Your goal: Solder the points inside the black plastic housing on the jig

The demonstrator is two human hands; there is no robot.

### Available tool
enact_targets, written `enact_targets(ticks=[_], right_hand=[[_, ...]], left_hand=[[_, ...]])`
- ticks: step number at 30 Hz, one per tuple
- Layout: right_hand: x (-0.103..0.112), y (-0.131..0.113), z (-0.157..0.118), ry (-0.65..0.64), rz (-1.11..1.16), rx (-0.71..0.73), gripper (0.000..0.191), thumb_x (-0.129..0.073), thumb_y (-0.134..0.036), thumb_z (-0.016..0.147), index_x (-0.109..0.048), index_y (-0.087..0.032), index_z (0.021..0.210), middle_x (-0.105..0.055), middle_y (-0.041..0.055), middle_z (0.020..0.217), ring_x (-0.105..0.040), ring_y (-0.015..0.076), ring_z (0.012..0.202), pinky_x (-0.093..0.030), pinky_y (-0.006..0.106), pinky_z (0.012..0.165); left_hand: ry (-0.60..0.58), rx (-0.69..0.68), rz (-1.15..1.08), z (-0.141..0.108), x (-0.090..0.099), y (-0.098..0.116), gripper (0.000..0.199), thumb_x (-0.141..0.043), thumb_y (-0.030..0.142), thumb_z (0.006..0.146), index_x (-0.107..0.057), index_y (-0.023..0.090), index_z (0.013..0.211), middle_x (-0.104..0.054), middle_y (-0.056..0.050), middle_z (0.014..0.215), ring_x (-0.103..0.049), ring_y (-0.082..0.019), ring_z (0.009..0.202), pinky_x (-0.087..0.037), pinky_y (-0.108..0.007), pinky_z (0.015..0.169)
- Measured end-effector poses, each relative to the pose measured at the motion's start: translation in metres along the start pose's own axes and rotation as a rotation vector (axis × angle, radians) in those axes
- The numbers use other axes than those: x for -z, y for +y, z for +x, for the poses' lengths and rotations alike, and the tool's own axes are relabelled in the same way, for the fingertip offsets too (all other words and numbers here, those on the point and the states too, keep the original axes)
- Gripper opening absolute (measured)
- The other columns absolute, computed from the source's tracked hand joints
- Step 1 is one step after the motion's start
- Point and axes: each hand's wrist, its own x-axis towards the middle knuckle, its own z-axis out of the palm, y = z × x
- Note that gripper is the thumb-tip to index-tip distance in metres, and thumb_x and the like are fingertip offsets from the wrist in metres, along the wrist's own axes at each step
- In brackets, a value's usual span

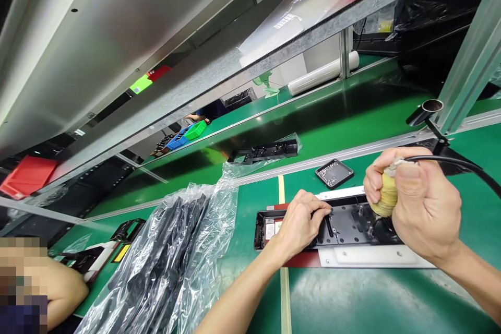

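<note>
My right hand [425, 206] is wrapped round an electric screwdriver [385, 195] with yellow tape on its body and a black cable off its top. The screwdriver points down into a long black plastic housing [342, 227], its tip partly hidden by the hand. My left hand [299, 219] is closed, its fingers bunched on the housing left of the screwdriver; what lies under the fingertips is hidden. White fixture strips [376, 255] run along the housing's sides, over a dark red base [303, 259]. Beyond the housing lies a small black tray [334, 173] of tiny screws.
Plastic-bagged black parts [156, 261] lie to the left. Another black housing [266, 151] rests on the green conveyor belt [352, 104]. A metal tube holder [426, 111] stands at right, below an overhead shelf [195, 88]. Another person's arm [64, 282] is at lower left.
</note>
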Motion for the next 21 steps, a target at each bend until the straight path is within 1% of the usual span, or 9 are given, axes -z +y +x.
enact_targets(ticks=[7, 11, 13, 16, 21], right_hand=[[-0.001, -0.001, 0.000, 0.009, 0.005, -0.005, 0.019, -0.051, -0.042, 0.102, -0.058, -0.025, 0.102, -0.055, -0.0016, 0.073, -0.055, 0.0123, 0.055, -0.045, 0.028, 0.044], [-0.001, -0.002, 0.001, 0.024, 0.002, -0.002, 0.021, -0.052, -0.043, 0.101, -0.058, -0.024, 0.101, -0.055, -0.0014, 0.073, -0.055, 0.0123, 0.055, -0.045, 0.029, 0.044], [-0.001, -0.003, 0.001, 0.029, -0.002, -0.003, 0.021, -0.052, -0.043, 0.101, -0.058, -0.023, 0.102, -0.055, -0.0014, 0.073, -0.056, 0.0121, 0.055, -0.046, 0.029, 0.045], [-0.001, -0.003, 0.001, 0.024, -0.007, -0.009, 0.022, -0.052, -0.044, 0.101, -0.058, -0.022, 0.101, -0.055, -0.0013, 0.073, -0.056, 0.0121, 0.055, -0.046, 0.029, 0.045], [-0.002, -0.002, 0.002, 0.023, 0.003, -0.009, 0.023, -0.053, -0.045, 0.100, -0.058, -0.023, 0.102, -0.056, -0.0014, 0.073, -0.056, 0.0120, 0.055, -0.046, 0.028, 0.045]], left_hand=[[0.002, -0.047, 0.005, -0.003, -0.001, -0.002, 0.020, -0.058, 0.021, 0.101, -0.077, 0.022, 0.104, -0.073, -0.005, 0.095, -0.059, -0.022, 0.096, -0.049, -0.036, 0.089], [0.013, -0.057, 0.003, -0.004, -0.002, -0.002, 0.020, -0.058, 0.019, 0.100, -0.077, 0.022, 0.104, -0.073, -0.004, 0.095, -0.059, -0.020, 0.096, -0.049, -0.034, 0.090], [0.025, -0.063, 0.007, -0.005, -0.002, -0.002, 0.019, -0.059, 0.018, 0.100, -0.077, 0.021, 0.105, -0.072, -0.004, 0.094, -0.058, -0.020, 0.095, -0.050, -0.033, 0.088], [0.047, -0.081, 0.018, -0.006, 0.000, -0.002, 0.020, -0.059, 0.019, 0.100, -0.076, 0.021, 0.111, -0.072, -0.004, 0.095, -0.058, -0.020, 0.094, -0.050, -0.032, 0.086], [0.093, -0.127, 0.068, -0.016, 0.005, -0.004, 0.024, -0.056, 0.018, 0.102, -0.073, 0.022, 0.118, -0.072, -0.005, 0.098, -0.058, -0.019, 0.094, -0.051, -0.033, 0.085]])
